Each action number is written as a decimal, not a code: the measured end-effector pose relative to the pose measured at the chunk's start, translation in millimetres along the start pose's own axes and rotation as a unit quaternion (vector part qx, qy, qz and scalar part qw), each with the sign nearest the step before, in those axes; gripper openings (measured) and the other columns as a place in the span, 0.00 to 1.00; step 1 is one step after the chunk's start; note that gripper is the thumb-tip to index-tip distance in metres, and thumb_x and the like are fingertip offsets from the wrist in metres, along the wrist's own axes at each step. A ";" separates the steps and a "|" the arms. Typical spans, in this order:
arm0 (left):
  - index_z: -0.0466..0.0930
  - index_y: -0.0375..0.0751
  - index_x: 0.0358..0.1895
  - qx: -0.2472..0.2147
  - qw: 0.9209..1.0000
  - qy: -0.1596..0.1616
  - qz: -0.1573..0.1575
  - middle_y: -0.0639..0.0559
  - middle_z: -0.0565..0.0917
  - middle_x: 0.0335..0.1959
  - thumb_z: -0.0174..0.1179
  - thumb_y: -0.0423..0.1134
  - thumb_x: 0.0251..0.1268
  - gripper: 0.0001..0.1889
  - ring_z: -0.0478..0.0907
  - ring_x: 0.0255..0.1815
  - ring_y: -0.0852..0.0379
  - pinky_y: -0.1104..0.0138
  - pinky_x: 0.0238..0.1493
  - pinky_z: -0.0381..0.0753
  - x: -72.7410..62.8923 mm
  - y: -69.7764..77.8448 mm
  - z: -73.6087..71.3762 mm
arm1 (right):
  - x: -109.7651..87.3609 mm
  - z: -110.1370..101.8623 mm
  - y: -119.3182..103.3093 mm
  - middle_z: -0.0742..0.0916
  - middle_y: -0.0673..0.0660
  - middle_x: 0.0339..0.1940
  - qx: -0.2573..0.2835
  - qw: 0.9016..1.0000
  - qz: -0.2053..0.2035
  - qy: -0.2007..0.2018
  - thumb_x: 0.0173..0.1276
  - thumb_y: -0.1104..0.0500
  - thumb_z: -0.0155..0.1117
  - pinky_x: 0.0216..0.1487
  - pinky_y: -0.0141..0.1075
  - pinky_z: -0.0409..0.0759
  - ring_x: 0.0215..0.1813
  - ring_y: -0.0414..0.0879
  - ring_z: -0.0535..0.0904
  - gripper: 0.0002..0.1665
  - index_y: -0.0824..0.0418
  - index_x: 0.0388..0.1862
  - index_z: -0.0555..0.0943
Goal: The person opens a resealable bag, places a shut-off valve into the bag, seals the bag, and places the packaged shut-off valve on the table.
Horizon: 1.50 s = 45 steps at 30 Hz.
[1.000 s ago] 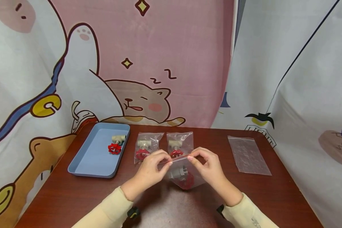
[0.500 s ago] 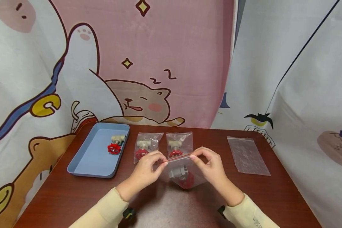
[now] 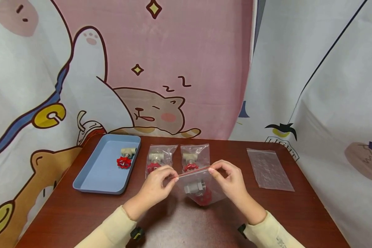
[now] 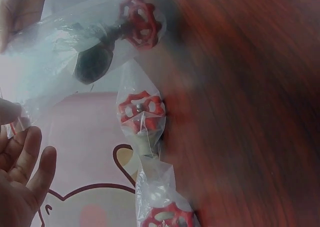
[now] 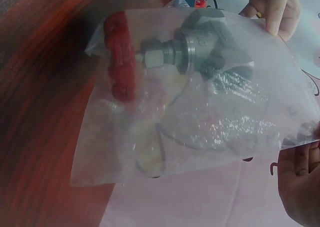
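Note:
A clear zip bag [image 3: 215,193] with a red strip along its top hangs between the two hands. Inside it lies a metal valve [image 5: 197,49] with a red handwheel [image 5: 120,57], its wheel end down. My left hand [image 3: 156,184] pinches the left end of the bag's top edge between thumb and fingers. At the right end of that edge my right hand [image 3: 230,179] pinches with thumb and forefinger. Just behind the hands, two more bagged valves lie side by side, a left one [image 3: 156,157] and a right one [image 3: 190,157], both partly hidden.
On the left of the brown table [image 3: 179,237] stands a blue tray [image 3: 96,175] with one unbagged red-wheeled valve [image 3: 125,157] at its right side. A flat clear bag [image 3: 271,169] lies at the right. A printed cloth [image 3: 189,44] hangs behind the table.
The left hand has slid leftward along the bag's top edge, away from the right hand. The right hand has shifted slightly right, and more of the red strip shows between them.

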<state>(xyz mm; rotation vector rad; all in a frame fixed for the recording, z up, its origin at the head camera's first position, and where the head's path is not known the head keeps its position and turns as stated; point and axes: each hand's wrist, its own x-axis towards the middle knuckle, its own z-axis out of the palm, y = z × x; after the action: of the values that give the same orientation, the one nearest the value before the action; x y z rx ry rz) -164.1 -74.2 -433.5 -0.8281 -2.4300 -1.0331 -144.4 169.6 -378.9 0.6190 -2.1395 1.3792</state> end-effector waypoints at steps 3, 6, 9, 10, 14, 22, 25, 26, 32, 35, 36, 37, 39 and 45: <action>0.80 0.53 0.32 0.005 1.000 -0.002 0.003 0.66 0.77 0.32 0.65 0.39 0.58 0.04 0.70 0.32 0.69 0.73 0.35 0.74 -0.8 -1.2 -0.5 | -3.4 -0.2 12.7 0.84 0.60 0.26 -0.001 1.000 0.012 -0.001 0.51 0.77 0.67 0.29 0.25 0.74 0.32 0.35 0.77 0.09 0.66 0.24 0.81; 0.80 0.51 0.32 0.014 1.000 0.003 0.012 0.65 0.78 0.32 0.66 0.38 0.57 0.04 0.71 0.32 0.69 0.73 0.36 0.75 -1.6 -2.4 -0.4 | -7.0 -1.8 24.1 0.85 0.58 0.28 -0.001 1.000 0.022 -0.004 0.53 0.74 0.68 0.31 0.26 0.74 0.34 0.33 0.77 0.08 0.63 0.26 0.82; 0.80 0.50 0.32 0.022 0.999 0.007 0.027 0.64 0.78 0.31 0.67 0.38 0.56 0.05 0.72 0.33 0.69 0.72 0.37 0.75 -2.1 -2.9 0.3 | -9.0 -4.9 28.7 0.85 0.56 0.28 0.000 1.000 0.022 -0.008 0.55 0.72 0.68 0.34 0.26 0.75 0.36 0.33 0.78 0.08 0.61 0.26 0.82; 0.80 0.50 0.32 0.022 0.999 0.007 0.031 0.64 0.78 0.31 0.67 0.38 0.56 0.05 0.72 0.33 0.68 0.72 0.37 0.75 -2.0 -2.8 0.6 | -9.4 -6.3 29.5 0.85 0.55 0.28 0.000 1.000 0.022 -0.009 0.55 0.72 0.69 0.35 0.26 0.76 0.36 0.33 0.78 0.07 0.61 0.26 0.82; 0.80 0.50 0.33 0.020 0.999 0.005 0.040 0.63 0.78 0.32 0.66 0.40 0.58 0.04 0.72 0.33 0.67 0.71 0.37 0.75 -1.6 -2.3 1.7 | -9.7 -11.8 31.1 0.86 0.54 0.28 -0.007 1.000 0.019 -0.009 0.54 0.72 0.69 0.39 0.27 0.75 0.36 0.33 0.79 0.08 0.60 0.26 0.82; 0.81 0.51 0.31 0.020 0.999 0.010 0.028 0.64 0.79 0.31 0.68 0.41 0.55 0.05 0.72 0.33 0.68 0.71 0.36 0.74 -0.4 -1.5 1.5 | -4.4 -15.8 11.0 0.85 0.60 0.27 -0.026 1.000 0.013 -0.003 0.51 0.77 0.68 0.38 0.28 0.76 0.35 0.38 0.79 0.08 0.67 0.25 0.82; 0.81 0.51 0.30 0.020 1.000 0.014 0.018 0.64 0.79 0.30 0.69 0.42 0.54 0.05 0.71 0.31 0.68 0.72 0.33 0.73 0.2 -0.9 1.1 | -1.9 -16.7 -2.0 0.85 0.62 0.27 -0.025 1.000 0.016 -0.004 0.51 0.78 0.67 0.37 0.28 0.76 0.34 0.38 0.79 0.07 0.69 0.25 0.81; 0.81 0.51 0.30 0.021 1.000 0.015 0.013 0.64 0.79 0.29 0.68 0.43 0.54 0.05 0.70 0.30 0.68 0.73 0.33 0.72 0.4 -0.8 1.0 | -1.4 -16.8 -4.6 0.85 0.62 0.27 -0.022 1.000 0.015 -0.005 0.51 0.78 0.67 0.37 0.27 0.75 0.34 0.37 0.79 0.07 0.69 0.25 0.81; 0.81 0.53 0.27 0.024 1.000 0.016 -0.014 0.66 0.77 0.26 0.68 0.46 0.54 0.06 0.69 0.27 0.69 0.75 0.30 0.71 0.1 -1.8 -0.2 | -0.4 -16.4 -7.2 0.85 0.62 0.27 -0.017 1.000 0.011 -0.012 0.51 0.78 0.67 0.39 0.22 0.74 0.35 0.38 0.79 0.07 0.68 0.25 0.81; 0.82 0.55 0.27 0.031 0.999 0.013 -0.023 0.68 0.77 0.27 0.69 0.47 0.52 0.06 0.70 0.28 0.69 0.74 0.31 0.72 -0.9 -3.8 -3.4 | -0.6 -17.6 -5.5 0.84 0.61 0.27 -0.022 1.000 0.005 -0.018 0.51 0.77 0.68 0.40 0.24 0.75 0.35 0.39 0.79 0.08 0.68 0.25 0.81; 0.82 0.55 0.28 0.034 0.999 0.015 -0.027 0.68 0.78 0.28 0.70 0.47 0.51 0.06 0.71 0.29 0.69 0.74 0.31 0.72 -1.4 -5.5 -5.0 | -0.7 -18.4 -4.5 0.84 0.61 0.27 -0.023 1.000 0.003 -0.020 0.50 0.78 0.68 0.40 0.25 0.75 0.35 0.40 0.79 0.08 0.68 0.25 0.81; 0.83 0.56 0.30 0.038 0.999 0.016 -0.034 0.68 0.78 0.29 0.70 0.48 0.51 0.06 0.73 0.30 0.69 0.73 0.32 0.74 -1.9 -7.7 -7.4 | -0.7 -19.5 -3.3 0.84 0.61 0.27 -0.027 0.999 -0.001 -0.022 0.50 0.78 0.68 0.40 0.25 0.75 0.35 0.40 0.79 0.08 0.68 0.25 0.81; 0.83 0.57 0.34 0.048 0.997 0.022 -0.054 0.68 0.79 0.32 0.71 0.48 0.50 0.08 0.75 0.32 0.69 0.71 0.33 0.76 -3.4 -13.9 -14.5 | -0.3 -22.6 -0.7 0.84 0.61 0.27 -0.033 0.999 -0.007 -0.023 0.50 0.78 0.68 0.39 0.24 0.75 0.35 0.40 0.79 0.09 0.68 0.25 0.81; 0.82 0.45 0.47 0.078 0.988 0.056 -0.124 0.50 0.80 0.45 0.69 0.38 0.54 0.16 0.76 0.46 0.50 0.54 0.46 0.75 -11.9 -46.5 -55.6 | 4.6 -37.5 9.8 0.84 0.61 0.26 -0.069 0.997 -0.028 0.001 0.47 0.80 0.68 0.36 0.20 0.72 0.34 0.37 0.78 0.10 0.69 0.25 0.81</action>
<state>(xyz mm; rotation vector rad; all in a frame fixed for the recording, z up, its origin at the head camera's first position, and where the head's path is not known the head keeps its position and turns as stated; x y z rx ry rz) -179.2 -145.8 -427.4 -0.4130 -2.5208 -0.9290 -147.4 207.5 -369.6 0.6166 -2.1770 1.1913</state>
